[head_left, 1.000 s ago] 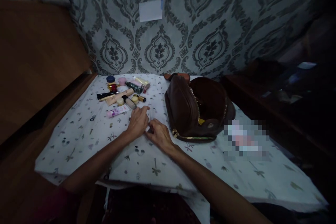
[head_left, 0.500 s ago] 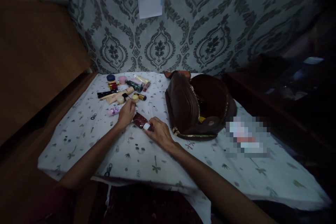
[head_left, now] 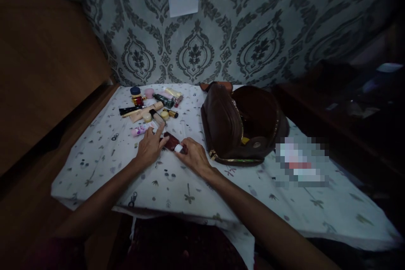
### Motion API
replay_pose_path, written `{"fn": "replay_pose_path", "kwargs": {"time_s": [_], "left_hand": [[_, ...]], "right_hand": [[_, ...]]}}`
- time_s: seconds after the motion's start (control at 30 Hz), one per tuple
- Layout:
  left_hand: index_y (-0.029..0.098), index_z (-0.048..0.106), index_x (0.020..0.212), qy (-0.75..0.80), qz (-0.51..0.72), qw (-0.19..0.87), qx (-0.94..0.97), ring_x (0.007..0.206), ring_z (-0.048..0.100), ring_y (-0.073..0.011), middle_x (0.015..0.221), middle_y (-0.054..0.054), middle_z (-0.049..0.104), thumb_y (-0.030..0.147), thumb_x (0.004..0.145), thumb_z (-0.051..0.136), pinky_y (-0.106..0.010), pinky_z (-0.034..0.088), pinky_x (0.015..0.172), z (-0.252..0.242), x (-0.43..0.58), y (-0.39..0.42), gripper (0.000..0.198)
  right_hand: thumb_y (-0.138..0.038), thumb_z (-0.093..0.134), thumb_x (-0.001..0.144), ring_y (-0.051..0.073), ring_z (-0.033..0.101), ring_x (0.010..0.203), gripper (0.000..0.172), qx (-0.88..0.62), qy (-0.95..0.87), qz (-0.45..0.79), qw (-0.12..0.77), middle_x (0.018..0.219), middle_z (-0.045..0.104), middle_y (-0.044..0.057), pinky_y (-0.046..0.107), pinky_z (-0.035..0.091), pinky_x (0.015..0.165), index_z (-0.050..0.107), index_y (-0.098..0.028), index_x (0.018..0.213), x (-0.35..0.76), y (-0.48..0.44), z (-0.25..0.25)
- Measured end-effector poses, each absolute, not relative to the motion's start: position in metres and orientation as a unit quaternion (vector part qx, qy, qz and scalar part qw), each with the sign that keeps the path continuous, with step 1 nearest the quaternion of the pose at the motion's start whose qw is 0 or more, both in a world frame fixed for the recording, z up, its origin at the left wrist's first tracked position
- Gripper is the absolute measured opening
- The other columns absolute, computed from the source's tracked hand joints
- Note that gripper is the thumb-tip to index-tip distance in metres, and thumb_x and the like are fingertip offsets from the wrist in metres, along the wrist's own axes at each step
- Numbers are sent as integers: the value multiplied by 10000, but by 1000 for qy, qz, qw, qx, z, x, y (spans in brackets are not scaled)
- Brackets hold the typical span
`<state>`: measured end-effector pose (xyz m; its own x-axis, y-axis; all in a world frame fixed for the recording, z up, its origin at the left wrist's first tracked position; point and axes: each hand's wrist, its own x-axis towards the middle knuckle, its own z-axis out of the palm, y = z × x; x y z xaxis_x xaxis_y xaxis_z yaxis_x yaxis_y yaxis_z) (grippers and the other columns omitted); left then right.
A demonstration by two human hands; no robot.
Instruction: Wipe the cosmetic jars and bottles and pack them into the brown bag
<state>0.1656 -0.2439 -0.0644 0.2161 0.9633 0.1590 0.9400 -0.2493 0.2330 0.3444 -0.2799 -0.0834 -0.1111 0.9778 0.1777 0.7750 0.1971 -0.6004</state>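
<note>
My left hand [head_left: 149, 147] lies on the patterned cloth [head_left: 177, 185], fingers stretched toward a small dark red bottle with a white cap [head_left: 173, 142] and touching its left end. My right hand [head_left: 193, 156] rests just right of the bottle, its fingertips closed around the white cap. The bottle lies flat between both hands. Behind my left hand lies a pink tube [head_left: 139, 130], and beyond it a cluster of several cosmetics [head_left: 155, 103]. A brown leather bag [head_left: 243, 124] stands unzipped to the right of my right hand.
A wooden cabinet side [head_left: 47, 71] rises at the left. Patterned wallpaper [head_left: 237, 29] closes the back, with a white note [head_left: 183, 2] stuck on it. Dark furniture stands at the right. A blurred patch [head_left: 302, 162] lies on the cloth right of the bag.
A second ago both hands met with the bottle hidden. My left hand then reached to the cosmetics and has come back to the bottle. The right hand stayed on the cap.
</note>
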Motion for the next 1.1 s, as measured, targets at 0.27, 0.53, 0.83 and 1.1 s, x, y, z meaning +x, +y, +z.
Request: {"fn": "replay_pose_path", "kwargs": {"time_s": [0.27,0.53,0.83,1.1], "left_hand": [[210,27,1553,487,210,94,843,1231,423,-298,1344,-162,320,304,941,441,-472,440,1012,-76,144,-264,745],[216,308,1460,480,243,37,842,882,546,-194,1075,-83,487,212,962,348,-332,523,780,-76,137,-264,499],[229,363,1427,439,134,12,888,857,581,-226,1132,-114,528,225,964,335,-339,512,695,-72,167,-288,464],[186,501,1306,513,183,27,838,810,544,-209,986,-78,516,274,968,342,-333,493,724,-57,139,-260,383]], "right_hand": [[-245,692,783,146,532,720,99,-605,-715,199,287,804,604,4,247,355,662,623,-185,820,345,-282,-78],[-250,701,775,148,518,714,110,-603,-720,197,282,785,598,4,246,342,648,610,-188,779,345,-281,-78],[-193,673,759,150,519,696,115,-606,-718,197,280,780,595,0,249,343,647,639,-186,868,346,-282,-78],[-234,671,796,149,519,729,91,-580,-732,196,300,837,588,8,249,371,667,596,-194,829,348,-282,-80]]}}
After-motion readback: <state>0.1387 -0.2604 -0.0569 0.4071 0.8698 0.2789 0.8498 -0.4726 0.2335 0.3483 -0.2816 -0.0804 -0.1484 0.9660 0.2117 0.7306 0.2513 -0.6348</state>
